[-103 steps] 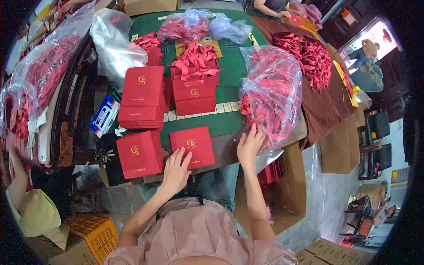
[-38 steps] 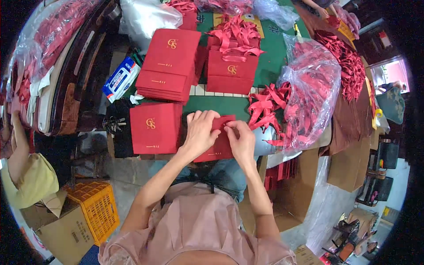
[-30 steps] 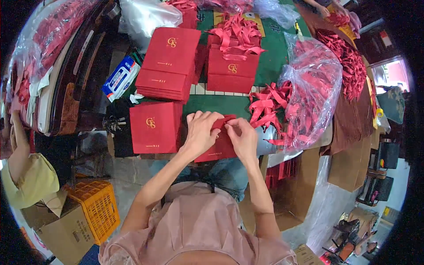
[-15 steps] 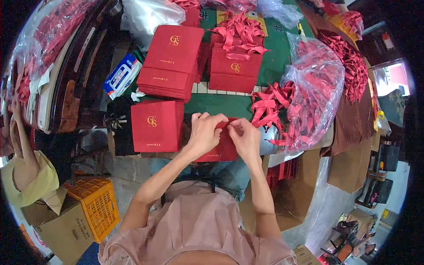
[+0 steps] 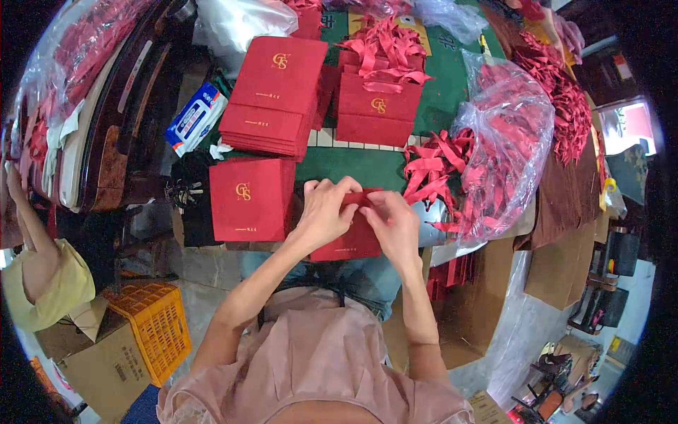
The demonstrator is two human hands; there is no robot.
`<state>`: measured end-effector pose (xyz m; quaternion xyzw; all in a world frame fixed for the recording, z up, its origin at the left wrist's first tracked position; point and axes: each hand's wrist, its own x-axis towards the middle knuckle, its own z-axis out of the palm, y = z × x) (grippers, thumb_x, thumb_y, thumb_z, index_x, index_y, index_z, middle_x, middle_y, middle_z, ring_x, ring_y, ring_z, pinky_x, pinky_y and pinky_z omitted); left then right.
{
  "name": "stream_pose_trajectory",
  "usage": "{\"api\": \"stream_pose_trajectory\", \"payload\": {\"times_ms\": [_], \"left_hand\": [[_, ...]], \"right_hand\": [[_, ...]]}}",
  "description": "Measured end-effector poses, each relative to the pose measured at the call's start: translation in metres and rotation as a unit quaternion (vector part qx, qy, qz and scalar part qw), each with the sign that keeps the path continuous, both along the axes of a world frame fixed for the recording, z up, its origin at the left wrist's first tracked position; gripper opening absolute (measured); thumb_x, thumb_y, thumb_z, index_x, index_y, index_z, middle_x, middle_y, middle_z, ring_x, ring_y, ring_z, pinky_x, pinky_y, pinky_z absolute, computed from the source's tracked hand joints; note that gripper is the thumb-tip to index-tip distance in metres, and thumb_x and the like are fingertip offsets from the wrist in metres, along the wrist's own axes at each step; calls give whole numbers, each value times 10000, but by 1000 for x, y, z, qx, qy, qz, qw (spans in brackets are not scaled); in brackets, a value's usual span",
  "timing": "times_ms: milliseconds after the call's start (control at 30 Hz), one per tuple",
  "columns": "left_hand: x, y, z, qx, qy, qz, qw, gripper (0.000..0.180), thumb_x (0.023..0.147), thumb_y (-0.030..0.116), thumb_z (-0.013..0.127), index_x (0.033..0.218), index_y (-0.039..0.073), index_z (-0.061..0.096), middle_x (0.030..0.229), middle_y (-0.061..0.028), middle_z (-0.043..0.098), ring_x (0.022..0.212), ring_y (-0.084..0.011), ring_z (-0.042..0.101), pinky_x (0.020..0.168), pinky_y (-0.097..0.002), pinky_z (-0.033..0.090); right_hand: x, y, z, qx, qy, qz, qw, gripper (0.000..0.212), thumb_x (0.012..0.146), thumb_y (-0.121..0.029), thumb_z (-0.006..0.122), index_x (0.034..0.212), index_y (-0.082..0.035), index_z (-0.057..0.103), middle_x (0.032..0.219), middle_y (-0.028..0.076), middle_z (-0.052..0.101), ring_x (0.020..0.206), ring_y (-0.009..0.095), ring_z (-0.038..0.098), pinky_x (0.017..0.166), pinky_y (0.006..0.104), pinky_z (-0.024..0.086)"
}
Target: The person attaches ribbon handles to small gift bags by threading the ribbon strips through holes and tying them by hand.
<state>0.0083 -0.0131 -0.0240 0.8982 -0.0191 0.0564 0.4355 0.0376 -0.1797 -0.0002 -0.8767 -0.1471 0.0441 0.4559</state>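
At the far left another person's arm in a yellow sleeve (image 5: 44, 283) shows at the picture's edge, with an orange crate (image 5: 152, 321) on the floor nearby. On the green table (image 5: 367, 166) a blue and white packet (image 5: 195, 118) lies beside a stack of flat red bags (image 5: 274, 95), and a single flat red bag (image 5: 251, 199) lies just below that stack. Our left hand (image 5: 321, 212) rests on a red bag (image 5: 349, 237) at the table's near edge, fingers curled and pinching its top. Our right hand (image 5: 395, 225) meets it there, fingers closed narrow on the same top edge, the two hands touching. Behind them stand bags with ribbon handles (image 5: 378, 106). To the right, loose red ribbons (image 5: 434, 169) spill from a clear plastic sack (image 5: 512, 152).
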Motion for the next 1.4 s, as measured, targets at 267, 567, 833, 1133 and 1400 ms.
{"api": "stream_pose_trajectory", "payload": {"times_ms": [267,567,833,1133,1400], "left_hand": [[-2,-6,5,39,-20,-15,999,230,793,83,715,1002,116,623,848,-64,685,853,-282,620,862,-437,373],[-8,-5,0,43,-19,-8,999,225,794,140,754,978,127,626,800,-59,675,809,-272,612,838,-427,380],[-16,-10,-5,205,-172,-58,962,94,828,129,672,920,123,653,829,1,672,821,-201,564,869,-425,378],[-7,3,3,200,-166,-80,962,141,826,182,703,934,127,629,823,-3,646,830,-200,560,885,-419,373],[-5,2,12,104,-89,-76,988,225,793,192,766,942,137,607,832,-13,661,796,-239,581,869,-423,373]], "right_hand": [[-2,-1,-7,-52,-55,14,997,92,823,-50,711,899,-38,662,871,119,637,833,330,639,730,416,516],[15,-11,-4,-13,-17,47,999,108,872,-104,693,939,-20,702,926,137,630,875,325,635,773,406,509],[47,-27,-15,-72,69,180,979,238,879,-235,696,844,-5,742,784,141,626,804,292,617,730,376,492],[47,-10,-43,26,128,95,987,183,795,-200,767,828,-21,757,725,99,621,707,201,607,667,337,474],[62,-14,-40,41,0,-49,998,244,929,-248,668,935,-20,754,820,146,677,823,251,622,753,367,483]]}}
